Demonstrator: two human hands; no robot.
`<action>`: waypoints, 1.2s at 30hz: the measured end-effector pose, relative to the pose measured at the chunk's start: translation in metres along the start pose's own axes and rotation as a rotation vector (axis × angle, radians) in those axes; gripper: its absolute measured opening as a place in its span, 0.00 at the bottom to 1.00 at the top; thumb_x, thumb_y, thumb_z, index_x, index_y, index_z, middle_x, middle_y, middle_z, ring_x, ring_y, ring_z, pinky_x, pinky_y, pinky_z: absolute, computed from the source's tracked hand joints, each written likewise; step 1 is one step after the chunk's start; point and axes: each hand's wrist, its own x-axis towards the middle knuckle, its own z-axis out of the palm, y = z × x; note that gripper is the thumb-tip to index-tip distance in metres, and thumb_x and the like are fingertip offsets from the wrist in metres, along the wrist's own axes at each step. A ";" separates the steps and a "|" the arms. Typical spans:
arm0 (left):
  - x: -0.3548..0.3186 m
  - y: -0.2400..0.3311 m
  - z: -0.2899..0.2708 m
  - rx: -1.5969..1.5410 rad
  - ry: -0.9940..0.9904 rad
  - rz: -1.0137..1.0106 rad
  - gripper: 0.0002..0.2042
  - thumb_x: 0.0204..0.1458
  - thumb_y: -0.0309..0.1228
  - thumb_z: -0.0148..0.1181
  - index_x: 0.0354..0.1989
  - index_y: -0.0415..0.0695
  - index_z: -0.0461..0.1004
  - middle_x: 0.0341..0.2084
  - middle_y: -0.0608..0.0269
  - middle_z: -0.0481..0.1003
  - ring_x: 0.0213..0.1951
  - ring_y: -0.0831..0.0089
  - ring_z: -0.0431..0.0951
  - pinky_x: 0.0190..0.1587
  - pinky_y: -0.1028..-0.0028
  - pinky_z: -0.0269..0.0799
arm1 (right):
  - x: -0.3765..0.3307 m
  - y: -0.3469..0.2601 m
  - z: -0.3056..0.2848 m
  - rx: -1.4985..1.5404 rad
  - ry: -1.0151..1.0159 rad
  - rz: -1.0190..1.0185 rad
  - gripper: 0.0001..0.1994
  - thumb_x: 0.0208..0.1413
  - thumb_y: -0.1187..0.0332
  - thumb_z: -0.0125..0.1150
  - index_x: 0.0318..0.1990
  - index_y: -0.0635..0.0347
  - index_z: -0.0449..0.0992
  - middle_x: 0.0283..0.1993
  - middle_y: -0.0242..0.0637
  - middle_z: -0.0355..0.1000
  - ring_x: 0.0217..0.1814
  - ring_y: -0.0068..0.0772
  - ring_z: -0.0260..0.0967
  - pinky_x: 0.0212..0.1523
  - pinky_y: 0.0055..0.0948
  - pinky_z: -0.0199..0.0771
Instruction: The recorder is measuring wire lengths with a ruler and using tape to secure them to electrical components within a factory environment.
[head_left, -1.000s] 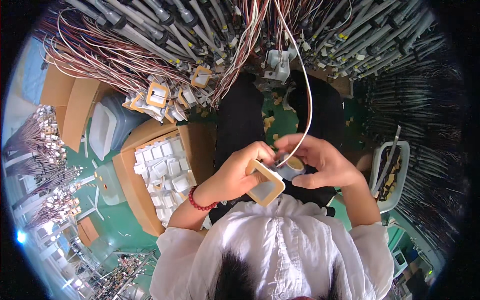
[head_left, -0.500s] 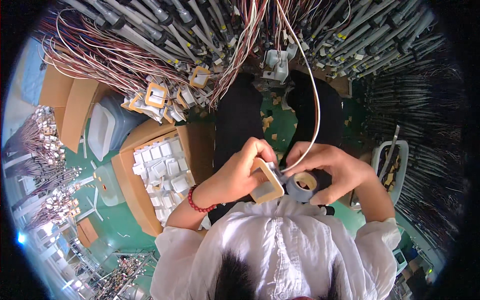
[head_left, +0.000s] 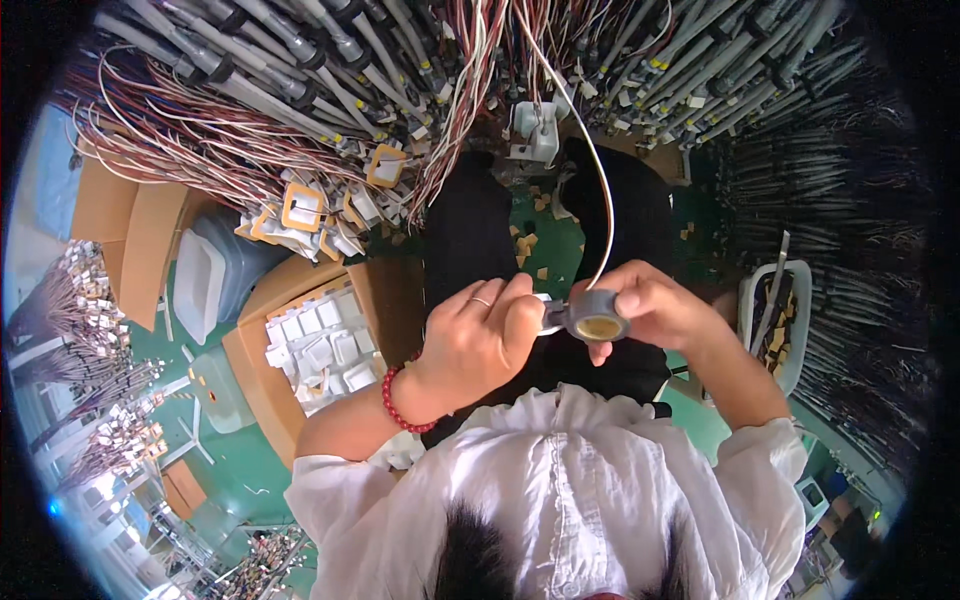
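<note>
My right hand (head_left: 655, 308) is closed on a roll of grey tape (head_left: 590, 304), thumb on its outer face and fingers beneath. A short stretch of tape reaches left from the roll to a white plastic piece (head_left: 547, 316). That piece is gripped in my closed left hand (head_left: 478, 335), whose fingers cover most of it. From the bundles above, a thin white and brown wire (head_left: 607, 205) curves down behind the roll; where it ends is hidden. Both hands are close together over my lap.
An open cardboard box (head_left: 262, 375) of white plastic parts stands left. Beyond it are a grey-blue bin (head_left: 225, 265) and white housings with tan square frames (head_left: 302, 207). Grey cable bundles (head_left: 290, 95) crowd the far side. At right stands a white bin (head_left: 797, 330) with tan scraps.
The tape roll has moved up and turned in my right hand. My left hand has rotated knuckles-up, hiding the tan square frame that showed before.
</note>
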 end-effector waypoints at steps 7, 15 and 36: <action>-0.001 -0.008 -0.004 0.089 0.059 0.096 0.08 0.43 0.26 0.58 0.20 0.43 0.64 0.33 0.60 0.77 0.29 0.71 0.76 0.33 0.74 0.74 | 0.002 0.007 0.009 -0.034 -0.025 -0.198 0.22 0.47 0.63 0.63 0.45 0.73 0.75 0.37 0.42 0.73 0.33 0.31 0.73 0.42 0.34 0.78; 0.001 -0.014 0.005 0.237 0.008 0.215 0.06 0.43 0.31 0.58 0.25 0.42 0.70 0.31 0.59 0.76 0.30 0.67 0.77 0.33 0.72 0.75 | 0.005 0.020 -0.001 0.273 -0.086 -0.156 0.28 0.57 0.52 0.49 0.48 0.75 0.71 0.36 0.45 0.74 0.30 0.37 0.74 0.38 0.39 0.79; -0.016 0.008 0.011 -0.840 -0.025 -0.331 0.16 0.32 0.18 0.66 0.17 0.40 0.59 0.11 0.62 0.61 0.15 0.69 0.67 0.24 0.73 0.70 | -0.007 -0.011 0.017 -0.912 0.051 -0.635 0.34 0.33 0.69 0.76 0.54 0.63 0.72 0.52 0.39 0.63 0.53 0.34 0.62 0.53 0.33 0.64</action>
